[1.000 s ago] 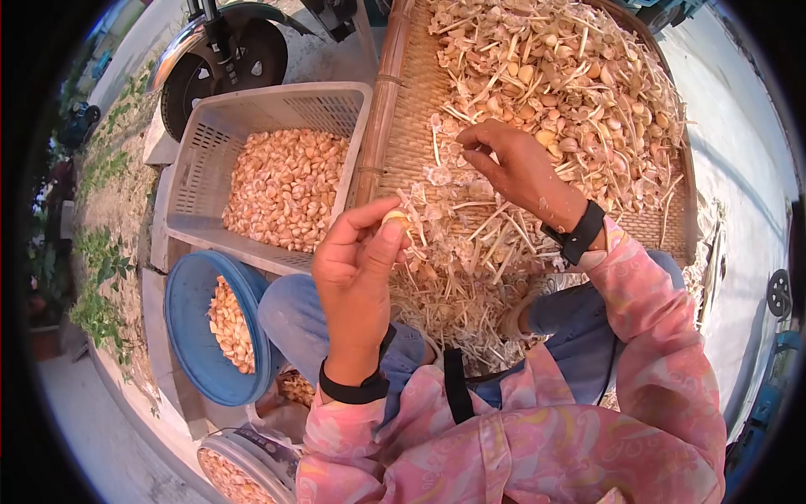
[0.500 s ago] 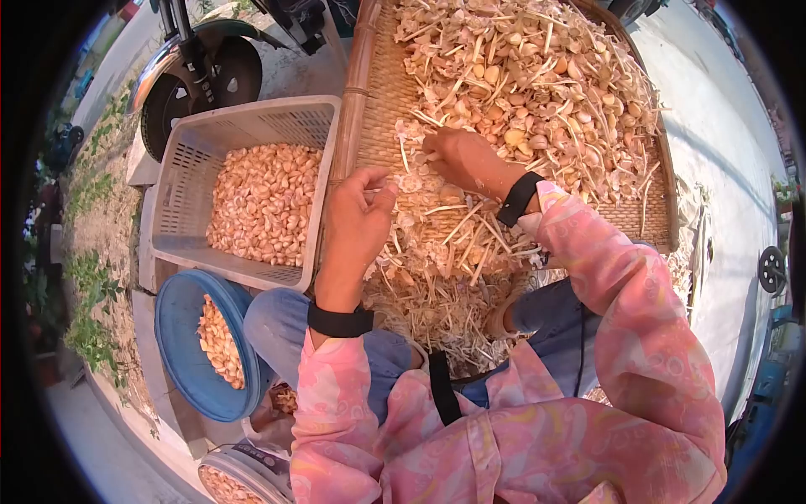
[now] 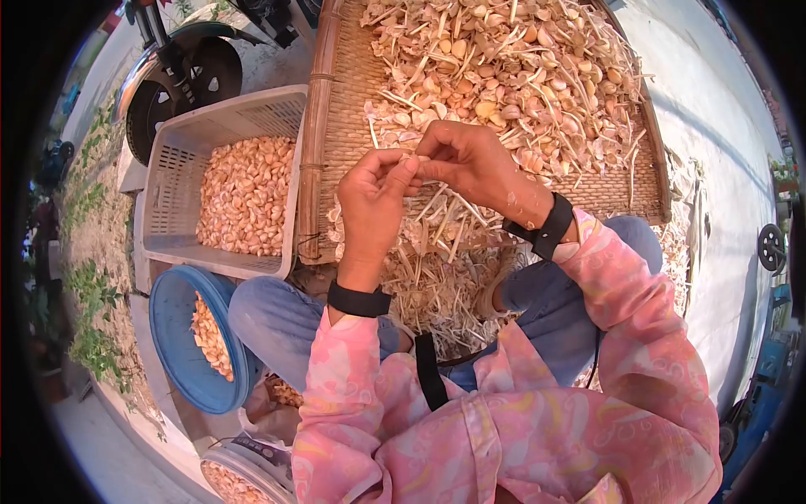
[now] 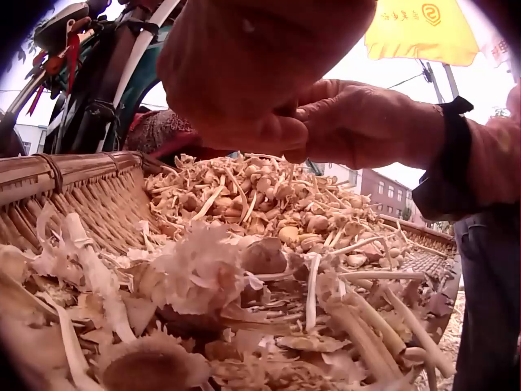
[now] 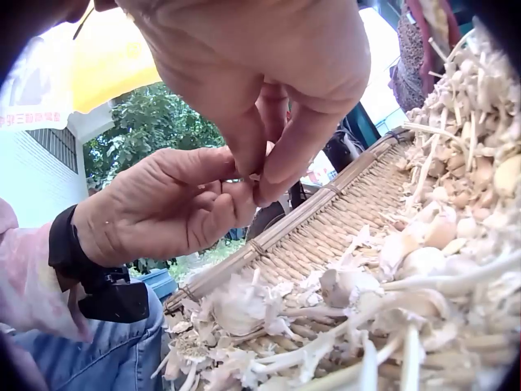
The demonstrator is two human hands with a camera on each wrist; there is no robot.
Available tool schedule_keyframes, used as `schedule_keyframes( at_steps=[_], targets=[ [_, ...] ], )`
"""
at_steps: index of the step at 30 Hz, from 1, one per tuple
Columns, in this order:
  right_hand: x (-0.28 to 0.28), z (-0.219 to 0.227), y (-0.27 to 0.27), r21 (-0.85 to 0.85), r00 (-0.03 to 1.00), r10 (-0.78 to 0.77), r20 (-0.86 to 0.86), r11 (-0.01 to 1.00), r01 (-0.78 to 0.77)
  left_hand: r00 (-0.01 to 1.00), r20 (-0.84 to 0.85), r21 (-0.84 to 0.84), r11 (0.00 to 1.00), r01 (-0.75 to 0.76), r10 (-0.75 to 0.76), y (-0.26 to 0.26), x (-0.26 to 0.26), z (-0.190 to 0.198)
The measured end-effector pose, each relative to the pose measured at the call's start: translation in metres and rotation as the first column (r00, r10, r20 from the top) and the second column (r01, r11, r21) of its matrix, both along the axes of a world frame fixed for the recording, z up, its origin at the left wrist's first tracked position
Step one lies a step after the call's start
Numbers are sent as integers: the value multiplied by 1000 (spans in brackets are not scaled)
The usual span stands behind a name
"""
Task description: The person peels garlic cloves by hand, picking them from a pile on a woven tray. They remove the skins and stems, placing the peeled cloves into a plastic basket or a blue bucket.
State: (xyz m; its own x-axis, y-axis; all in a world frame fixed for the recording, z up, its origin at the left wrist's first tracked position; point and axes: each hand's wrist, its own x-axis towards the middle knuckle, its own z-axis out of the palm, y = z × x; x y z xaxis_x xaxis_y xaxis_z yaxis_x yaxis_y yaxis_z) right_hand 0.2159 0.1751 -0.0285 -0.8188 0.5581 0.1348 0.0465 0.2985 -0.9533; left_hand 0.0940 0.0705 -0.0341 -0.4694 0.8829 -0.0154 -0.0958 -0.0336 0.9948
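Both hands meet fingertip to fingertip over the near left part of a woven tray (image 3: 334, 109). My left hand (image 3: 370, 210) pinches a garlic clove (image 3: 408, 157) between thumb and fingers; only a small pale bit of it shows. The right hand (image 3: 480, 172) comes in from the other side, its thumb and forefinger pinching at the same clove. In the right wrist view, the clove is almost wholly covered by the fingers (image 5: 281, 163). Below the hands lie loose garlic skins (image 4: 199, 273) and dry stalks (image 4: 366, 334). A heap of garlic cloves (image 3: 504, 84) and skins fills the far part of the tray.
Left of the tray stands a plastic crate (image 3: 172, 189) holding many garlic cloves. A blue bucket (image 3: 180, 361) with paler cloves is nearer, and a white bucket (image 3: 260, 470) below it. Stalks and skins (image 3: 437, 302) litter the ground between the knees. A wheel (image 3: 189, 84) stands behind the crate.
The right hand was apart, over the tray by the heap; it has come to the left hand, and their fingertips now meet at the clove. The head view has shifted to the right.
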Motion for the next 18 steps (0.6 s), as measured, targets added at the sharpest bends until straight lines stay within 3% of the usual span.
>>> schedule_keyframes(
  at_steps=[3, 6, 9, 13, 18],
  targets=[
    [3, 2, -4, -484, 978, -49, -202, 873, -56, 928, 372, 57, 998, 6, -27, -4, -5, 0],
    [6, 1, -4, -731, 977, -110, -181, 679, -59, 804, 594, 17, 999, -35, 18, -7, -2, 6],
    [9, 3, -4, -790, 965, -87, -248, 595, -150, 732, 679, 45, 999, 30, -53, -12, -3, 14],
    [8, 7, -8, -828, 954, -72, -292, 518, -214, 525, 845, 103, 994, 30, -104, -22, -5, 14],
    [-2, 5, -13, -839, 975, -111, -191, 534, -103, 294, 932, 212, 977, 33, -212, -36, -10, 11]
  ],
)
